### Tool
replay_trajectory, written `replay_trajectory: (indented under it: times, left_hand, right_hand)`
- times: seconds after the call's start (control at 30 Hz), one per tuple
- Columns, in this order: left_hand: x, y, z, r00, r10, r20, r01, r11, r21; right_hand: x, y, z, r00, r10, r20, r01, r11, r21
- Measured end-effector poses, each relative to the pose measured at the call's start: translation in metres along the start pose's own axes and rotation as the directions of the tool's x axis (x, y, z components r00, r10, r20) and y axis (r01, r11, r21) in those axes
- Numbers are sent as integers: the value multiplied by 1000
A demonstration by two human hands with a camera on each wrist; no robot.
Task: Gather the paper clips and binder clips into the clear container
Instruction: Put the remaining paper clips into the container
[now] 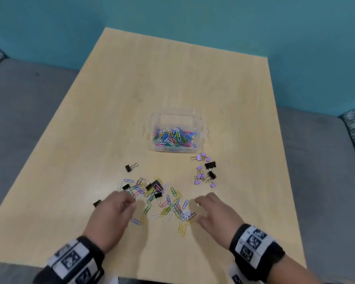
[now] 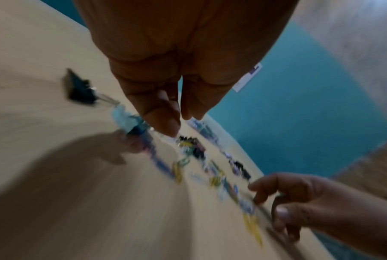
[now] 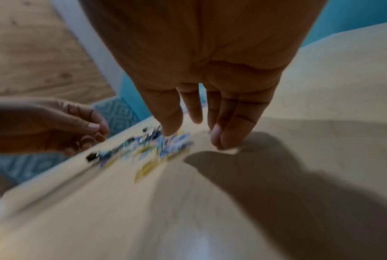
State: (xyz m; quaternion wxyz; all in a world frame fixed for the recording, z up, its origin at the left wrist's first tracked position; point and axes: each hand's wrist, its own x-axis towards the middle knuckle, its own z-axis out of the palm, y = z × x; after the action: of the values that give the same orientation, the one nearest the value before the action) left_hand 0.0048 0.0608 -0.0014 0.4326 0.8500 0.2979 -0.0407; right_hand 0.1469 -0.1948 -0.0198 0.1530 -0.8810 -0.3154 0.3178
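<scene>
Your clear container (image 1: 202, 138) sat near the middle of the table (image 1: 111, 103), a shallow see-through box with rounded corners and small side handles. Its floor was already covered by a heap of paper clips (image 1: 175, 136) in pink, green, blue, yellow and white.

From the container, the loose pile of paper clips (image 1: 168, 203) lay toward 6 o'clock, close to your hands: thin wire loops in yellow, green, blue, pink and white, spread flat and tangled with several small black binder clips (image 1: 154, 187) with silver wire handles. One black binder clip (image 1: 129, 167) stood apart at 10 o'clock from that pile, and another (image 1: 97, 203) lay at 9 o'clock, just beside your left hand. At 5 o'clock from the container lay a separate group of binder clips (image 1: 205, 173), mostly small lilac ones with gold-toned handles and two larger black ones.

Your left hand (image 1: 113, 214) hovered at the pile's left edge with fingers loosely curled toward the thumb; whether it pinched a clip I cannot tell, since the wrist views were blurred. Your right hand (image 1: 215, 212) was at the pile's right edge, fingers relaxed and spread, holding nothing, fingertips (image 3: 219, 137) pointing down close to the table.
</scene>
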Motion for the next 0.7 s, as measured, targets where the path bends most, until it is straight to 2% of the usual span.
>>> replay_trajectory:
  times: [0.1, 0.23, 0.43, 0.7]
  left_hand:
    - [-35, -21, 16, 998, 37, 49, -46, 979, 197]
    - [-51, -24, 38, 997, 50, 64, -64, 969, 239]
    - [-22, 3, 68, 964, 210, 163, -256, 901, 350]
    - [10, 22, 89, 952, 219, 214, -298, 821, 486]
  right_hand:
    - [-25, -7, 24, 999, -8, 31, 9, 1000, -29]
    - [-20, -20, 40, 999, -7, -52, 4, 998, -56]
    - [16, -37, 43, 992, -23, -121, 15, 998, -69]
    - [39, -44, 44, 988, -58, -143, 46, 995, -86]
